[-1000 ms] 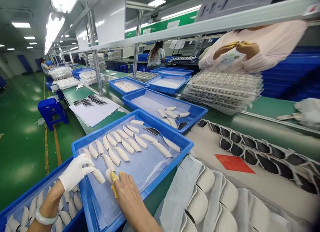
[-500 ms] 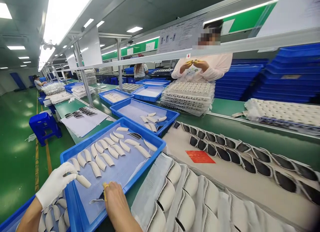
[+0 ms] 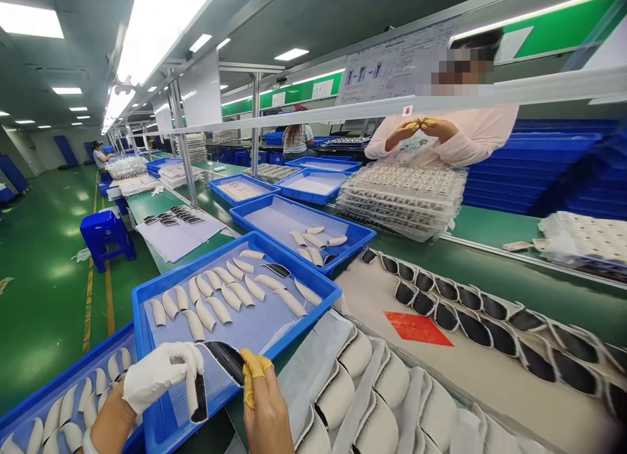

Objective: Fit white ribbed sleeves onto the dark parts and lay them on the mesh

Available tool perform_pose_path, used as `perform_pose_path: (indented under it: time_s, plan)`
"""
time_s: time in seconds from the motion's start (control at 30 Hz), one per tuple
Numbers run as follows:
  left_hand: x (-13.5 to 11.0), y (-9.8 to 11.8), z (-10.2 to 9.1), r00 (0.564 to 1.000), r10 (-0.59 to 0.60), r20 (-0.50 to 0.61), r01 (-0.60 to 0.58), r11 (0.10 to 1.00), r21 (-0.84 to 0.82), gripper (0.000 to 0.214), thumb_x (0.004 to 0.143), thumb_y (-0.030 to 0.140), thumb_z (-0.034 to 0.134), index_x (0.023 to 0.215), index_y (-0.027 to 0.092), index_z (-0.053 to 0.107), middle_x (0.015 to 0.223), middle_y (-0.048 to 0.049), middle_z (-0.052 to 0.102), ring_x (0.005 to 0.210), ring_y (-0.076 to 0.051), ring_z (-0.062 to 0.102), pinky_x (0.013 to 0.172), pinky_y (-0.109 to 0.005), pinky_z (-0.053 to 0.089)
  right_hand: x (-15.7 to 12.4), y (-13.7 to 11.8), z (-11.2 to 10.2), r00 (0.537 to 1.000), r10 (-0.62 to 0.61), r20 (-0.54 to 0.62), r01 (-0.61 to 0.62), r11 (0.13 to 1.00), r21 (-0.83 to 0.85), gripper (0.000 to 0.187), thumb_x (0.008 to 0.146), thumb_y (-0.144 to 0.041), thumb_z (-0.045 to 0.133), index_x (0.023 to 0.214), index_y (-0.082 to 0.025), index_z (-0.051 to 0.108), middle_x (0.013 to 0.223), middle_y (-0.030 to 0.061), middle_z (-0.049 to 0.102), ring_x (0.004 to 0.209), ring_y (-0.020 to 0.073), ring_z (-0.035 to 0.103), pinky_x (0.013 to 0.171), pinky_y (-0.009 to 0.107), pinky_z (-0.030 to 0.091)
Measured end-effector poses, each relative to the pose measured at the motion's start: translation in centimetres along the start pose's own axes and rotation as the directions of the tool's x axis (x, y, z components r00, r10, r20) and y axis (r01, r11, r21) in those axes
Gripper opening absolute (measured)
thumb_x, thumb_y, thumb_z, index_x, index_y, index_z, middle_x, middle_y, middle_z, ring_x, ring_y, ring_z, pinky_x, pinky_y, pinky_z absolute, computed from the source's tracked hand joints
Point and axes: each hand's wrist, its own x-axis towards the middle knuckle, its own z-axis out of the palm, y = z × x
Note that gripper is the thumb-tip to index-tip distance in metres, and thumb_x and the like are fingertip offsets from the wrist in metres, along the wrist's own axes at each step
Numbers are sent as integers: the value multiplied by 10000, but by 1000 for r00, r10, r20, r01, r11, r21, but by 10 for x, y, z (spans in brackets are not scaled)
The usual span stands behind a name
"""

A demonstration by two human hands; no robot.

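My left hand (image 3: 164, 373), in a white glove, is closed on a cream ribbed curved piece (image 3: 192, 395); its black inner side shows at the lower end. Yellow finger covers sit on the fingertips of my right hand (image 3: 264, 389), which pinches a second curved piece (image 3: 226, 361) with its black face up and a pale edge. The far end of this second piece reaches the left glove; whether the glove grips it too, I cannot tell. Both pieces are held over the near end of a blue tray (image 3: 140, 304), where several cream ribbed pieces (image 3: 218, 308) lie in rows on a pale sheet.
Another blue tray (image 3: 59, 359) with similar pieces lies at lower left. On the right are layered cream shells (image 3: 365, 408) between sheets, rows of black-faced pieces (image 3: 475, 330) and a red card (image 3: 416, 328). Across the bench, beyond a rail (image 3: 313, 117), a person (image 3: 441, 140) works with both hands.
My right hand has lifted the black-faced piece off the tray. My left hand has come right and down with its cream piece, beside the right hand. The view has turned slightly left.
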Motion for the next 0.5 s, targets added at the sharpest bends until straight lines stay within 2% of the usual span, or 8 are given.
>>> perform_pose_path:
  time_s: [0.07,0.17,0.23,0.3,0.37,0.43,0.47,0.5]
  plan:
    - [3,1,6,999,38,6,-38,995,-88,329,860,498,522,976,209,627,1087,-84,636,970,-220,602,819,-406,505,-6,0,3,995,8,-99,4,993,114,396,953,-118,274,1304,-188,444,1143,171,590,965,229,654,699,288,565]
    - [13,8,14,998,68,10,-61,944,-325,538,683,728,553,756,201,627,1063,-115,657,968,-289,614,819,-453,489,-11,-2,10,985,91,-146,-55,971,234,387,955,-132,328,1312,-197,463,1126,174,589,888,216,673,636,248,561]
    - [20,15,19,999,47,5,-38,862,-505,526,609,708,642,715,193,611,1127,-130,632,969,-292,614,853,-451,467,-13,-3,11,977,157,-145,-113,956,270,385,951,-145,345,1307,-185,487,1102,185,586,844,216,678,573,232,549]
    - [23,21,23,1000,21,1,-16,813,-582,450,593,611,724,685,189,598,1190,-129,603,950,-281,613,863,-441,456,-14,-3,9,967,220,-128,-174,938,300,389,946,-152,339,1293,-180,514,1084,191,578,824,218,678,547,231,541]
    - [24,26,27,1000,23,3,-18,861,-508,421,593,579,738,633,191,581,1188,-112,604,920,-274,605,840,-427,460,-16,-2,5,952,289,-100,-235,902,363,390,939,-167,343,1275,-182,540,1087,188,569,842,224,671,592,253,551]
    - [24,30,32,999,41,3,-37,924,-381,424,606,598,716,611,196,581,1101,-108,638,896,-274,589,823,-416,459,-18,-1,-1,930,366,-35,-301,814,496,366,921,-212,388,1234,-190,576,1096,172,572,876,231,662,678,294,559]
    - [24,32,34,998,59,4,-55,946,-319,429,619,607,700,604,195,578,1043,-107,651,887,-270,583,820,-408,456,-18,-1,-5,913,406,35,-347,731,587,347,907,-251,422,1202,-194,595,1078,159,588,859,233,664,689,312,560]
    - [24,33,36,997,79,4,-75,958,-277,435,636,611,684,599,192,573,990,-107,657,876,-264,580,814,-397,454,-18,-1,-8,888,439,138,-408,613,677,333,890,-296,459,1168,-191,611,1017,142,619,807,229,670,669,322,562]
